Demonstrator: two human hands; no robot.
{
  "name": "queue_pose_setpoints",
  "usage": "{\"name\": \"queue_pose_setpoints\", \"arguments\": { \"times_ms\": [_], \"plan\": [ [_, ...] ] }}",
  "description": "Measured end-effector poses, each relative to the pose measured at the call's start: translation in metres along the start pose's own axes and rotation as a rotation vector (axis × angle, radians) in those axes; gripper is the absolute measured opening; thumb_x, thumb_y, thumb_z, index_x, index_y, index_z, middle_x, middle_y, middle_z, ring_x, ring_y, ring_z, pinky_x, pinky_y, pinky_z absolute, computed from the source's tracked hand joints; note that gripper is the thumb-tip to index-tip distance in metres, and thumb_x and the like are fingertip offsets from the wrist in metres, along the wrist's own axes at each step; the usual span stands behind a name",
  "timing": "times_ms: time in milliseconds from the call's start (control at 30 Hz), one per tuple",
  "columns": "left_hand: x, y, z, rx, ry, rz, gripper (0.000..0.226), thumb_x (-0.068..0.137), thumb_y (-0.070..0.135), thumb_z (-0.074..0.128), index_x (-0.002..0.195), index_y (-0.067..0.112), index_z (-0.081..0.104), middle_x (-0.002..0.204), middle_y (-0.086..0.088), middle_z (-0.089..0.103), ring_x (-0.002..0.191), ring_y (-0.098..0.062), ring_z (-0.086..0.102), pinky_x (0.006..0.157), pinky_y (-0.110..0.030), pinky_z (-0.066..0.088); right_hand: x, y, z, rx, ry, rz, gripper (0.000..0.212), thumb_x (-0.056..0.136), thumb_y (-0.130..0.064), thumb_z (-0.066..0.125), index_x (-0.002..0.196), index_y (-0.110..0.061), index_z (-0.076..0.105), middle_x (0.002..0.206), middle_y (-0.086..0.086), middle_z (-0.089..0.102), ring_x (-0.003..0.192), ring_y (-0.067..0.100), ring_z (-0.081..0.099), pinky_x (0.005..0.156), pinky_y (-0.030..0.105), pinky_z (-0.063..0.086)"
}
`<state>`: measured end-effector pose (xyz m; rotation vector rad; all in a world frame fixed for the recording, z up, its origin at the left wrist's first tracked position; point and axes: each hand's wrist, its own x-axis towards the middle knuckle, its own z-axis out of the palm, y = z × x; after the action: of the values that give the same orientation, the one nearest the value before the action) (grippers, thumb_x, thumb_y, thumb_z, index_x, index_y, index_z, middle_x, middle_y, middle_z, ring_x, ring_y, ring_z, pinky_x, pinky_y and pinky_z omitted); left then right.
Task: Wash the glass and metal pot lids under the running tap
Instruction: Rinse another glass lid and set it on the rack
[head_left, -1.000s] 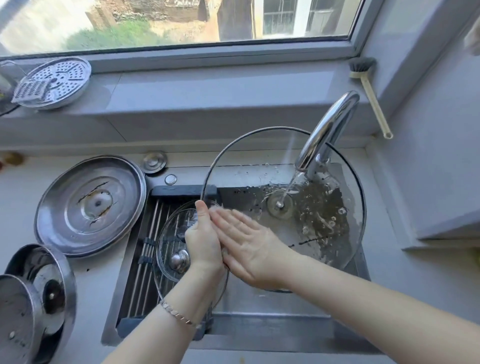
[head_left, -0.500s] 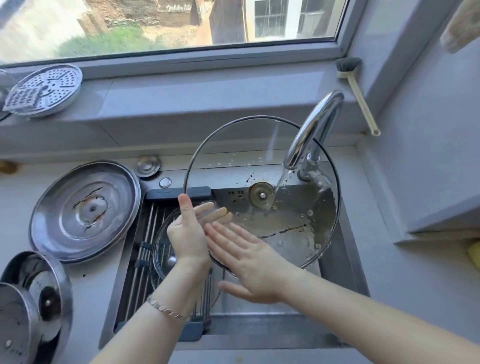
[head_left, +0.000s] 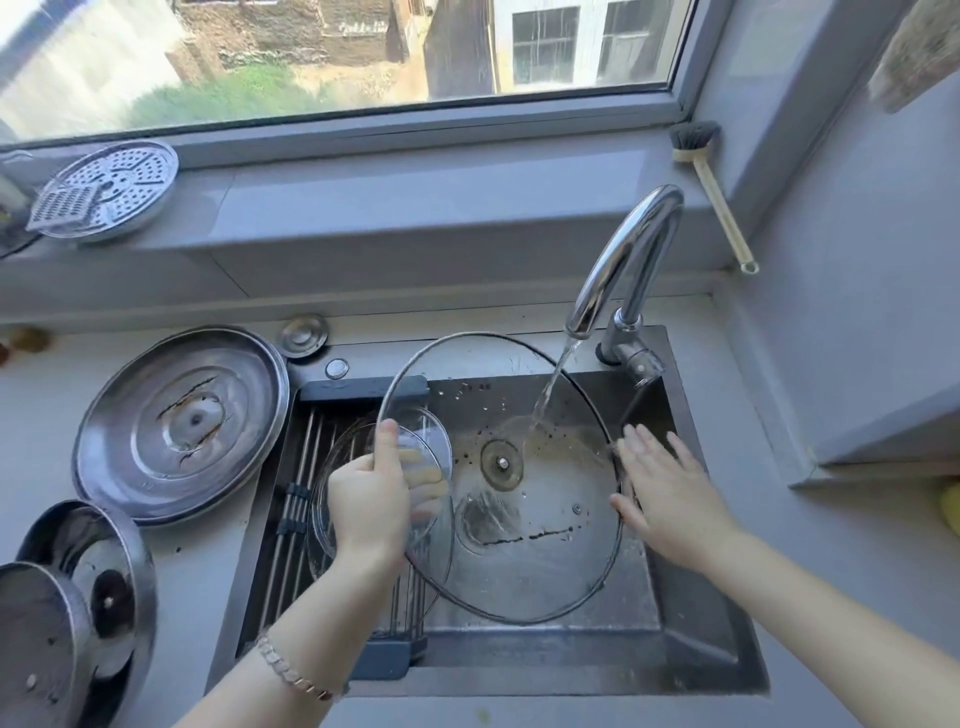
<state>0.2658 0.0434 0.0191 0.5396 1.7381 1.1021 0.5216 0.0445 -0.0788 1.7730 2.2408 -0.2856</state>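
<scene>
Pinching the glass lid rim, left fingers; right fingers spread flat against it.

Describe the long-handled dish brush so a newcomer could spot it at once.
Start at the curved chrome tap over the steel sink. Look up and right to the grey window sill corner. The cream-handled dish brush leans there, bristles up, the only non-metal tool nearby.

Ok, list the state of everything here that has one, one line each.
Tap: running, stream hitting the large lid.
Large glass lid: tilted over the sink, wet, underside facing the camera.
Left hand: gripping the large lid's left rim.
Right hand: open, flat against the lid's right rim.
Small glass lid: resting on the rack.
Metal lid: lying on the counter.
</scene>
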Motion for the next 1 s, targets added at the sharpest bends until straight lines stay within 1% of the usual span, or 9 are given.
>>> {"name": "queue_pose_setpoints", "arguments": {
  "times_ms": [133, 267, 367, 500, 567, 667, 733, 833, 1000],
  "plan": [
    [-0.012, -0.001, 0.012, 0.247, -0.122, 0.002, 0.032, 0.096, 0.017, 0.046, 0.074, -0.004, 0.055, 0.061, -0.016, 0.061, 0.048, -0.025, 0.06, 0.049, -0.033, 0.055, -0.025, -0.026, -0.037, 0.217, -0.248, -0.079, 0.042, 0.099, -0.04, 0.027, 0.123, -0.015, 0.05, 0.136, 0.003, 0.05, 0.127, 0.017, 0.044, 0.116, 0.036, 0.018],
    [-0.016, -0.014, 0.031, 0.389, -0.204, -0.115, 0.021, 0.079, 0.008, 0.049, 0.062, -0.001, 0.055, 0.065, -0.027, 0.066, 0.064, -0.042, 0.067, 0.07, -0.056, 0.056, -0.052, -0.066, -0.081, 0.654, -0.362, -0.253, 0.082, 0.084, -0.062, 0.047, 0.149, -0.028, 0.011, 0.152, -0.013, 0.026, 0.138, 0.004, 0.026, 0.109, 0.022, 0.023],
    [-0.024, -0.018, 0.048, 0.365, -0.28, -0.258, 0.023, 0.077, 0.002, 0.044, 0.088, -0.013, 0.057, 0.083, -0.033, 0.065, 0.055, -0.034, 0.066, 0.06, -0.043, 0.06, -0.061, -0.082, -0.082, 0.441, -0.269, -0.24, 0.076, 0.09, -0.04, 0.05, 0.148, -0.029, 0.001, 0.137, 0.001, 0.049, 0.122, 0.023, 0.048, 0.088, 0.031, 0.039],
    [-0.031, -0.016, 0.064, 0.367, -0.438, -0.335, 0.021, 0.087, 0.011, 0.045, 0.077, -0.005, 0.054, 0.082, -0.026, 0.064, 0.069, -0.033, 0.067, 0.068, -0.035, 0.06, -0.055, -0.072, -0.078, 0.178, -0.131, -0.166, 0.036, 0.093, -0.01, 0.04, 0.128, -0.016, 0.034, 0.1, 0.009, 0.063, 0.086, 0.032, 0.055, 0.061, 0.03, 0.028],
    [-0.028, -0.009, 0.063, 0.792, -0.541, -0.105, 0.04, 0.093, 0.036, 0.039, 0.072, 0.006, 0.055, 0.082, -0.018, 0.065, 0.076, -0.031, 0.065, 0.072, -0.036, 0.055, -0.049, -0.053, -0.083, 0.258, -0.131, -0.104, 0.014, 0.091, -0.011, 0.042, 0.102, -0.019, 0.04, 0.088, 0.006, 0.06, 0.079, 0.031, 0.051, 0.055, 0.03, 0.029],
    [-0.021, 0.0, 0.055, 1.383, -0.368, 0.691, 0.059, 0.088, 0.063, 0.025, 0.096, 0.013, 0.056, 0.098, -0.005, 0.063, 0.094, -0.024, 0.061, 0.076, -0.032, 0.047, -0.041, -0.031, -0.099, 0.337, -0.156, -0.129, 0.012, 0.087, -0.016, 0.048, 0.09, -0.028, 0.051, 0.095, -0.003, 0.067, 0.086, 0.02, 0.061, 0.067, 0.03, 0.044],
    [-0.016, 0.002, 0.05, 1.276, -0.588, 0.828, 0.07, 0.08, 0.069, 0.034, 0.126, 0.017, 0.046, 0.12, 0.001, 0.057, 0.113, -0.015, 0.052, 0.091, -0.031, 0.044, -0.038, -0.026, -0.113, 0.353, -0.224, -0.209, 0.015, 0.084, -0.018, 0.052, 0.079, -0.032, 0.056, 0.078, -0.012, 0.064, 0.069, 0.0, 0.055, 0.063, 0.022, 0.041],
    [-0.013, -0.001, 0.042, 1.128, -1.012, 0.537, 0.064, 0.075, 0.067, 0.052, 0.126, 0.028, 0.05, 0.115, 0.004, 0.063, 0.102, -0.012, 0.058, 0.089, -0.031, 0.047, -0.028, -0.024, -0.137, 0.413, -0.285, -0.264, 0.012, 0.076, -0.021, 0.064, 0.071, -0.03, 0.057, 0.059, -0.01, 0.057, 0.056, -0.003, 0.051, 0.057, 0.02, 0.039],
    [-0.021, -0.012, 0.036, 0.551, -0.904, 0.166, 0.036, 0.092, 0.032, 0.052, 0.094, 0.001, 0.07, 0.08, -0.009, 0.073, 0.071, -0.013, 0.068, 0.067, -0.028, 0.055, -0.013, -0.019, -0.157, 0.631, -0.294, -0.349, 0.029, 0.069, -0.008, 0.071, 0.083, -0.033, 0.072, 0.068, -0.002, 0.07, 0.066, 0.006, 0.064, 0.07, 0.031, 0.052]
  ]
}}
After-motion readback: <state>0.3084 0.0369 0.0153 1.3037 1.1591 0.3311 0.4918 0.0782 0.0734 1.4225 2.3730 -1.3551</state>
